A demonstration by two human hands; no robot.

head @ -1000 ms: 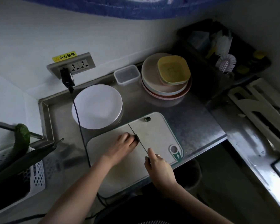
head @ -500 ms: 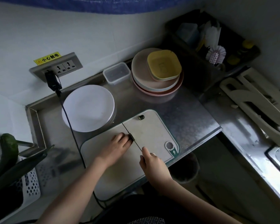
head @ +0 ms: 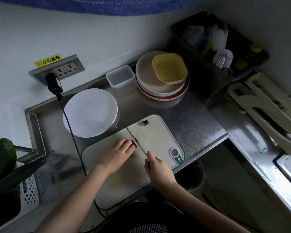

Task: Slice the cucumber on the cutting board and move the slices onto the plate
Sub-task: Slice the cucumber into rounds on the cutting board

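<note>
Overhead, yellow label (head: pixel 47 60) reads 小心触电; left hand (head: pixel 117 154) pins cucumber (head: pixel 134 143), right hand (head: pixel 159 169) grips knife (head: pixel 136 139).

Yellow sticker (head: pixel 47 61) is reading "小心触电" with a warning triangle, sitting atop the wall socket (head: pixel 57 71). No other readable text.
</note>
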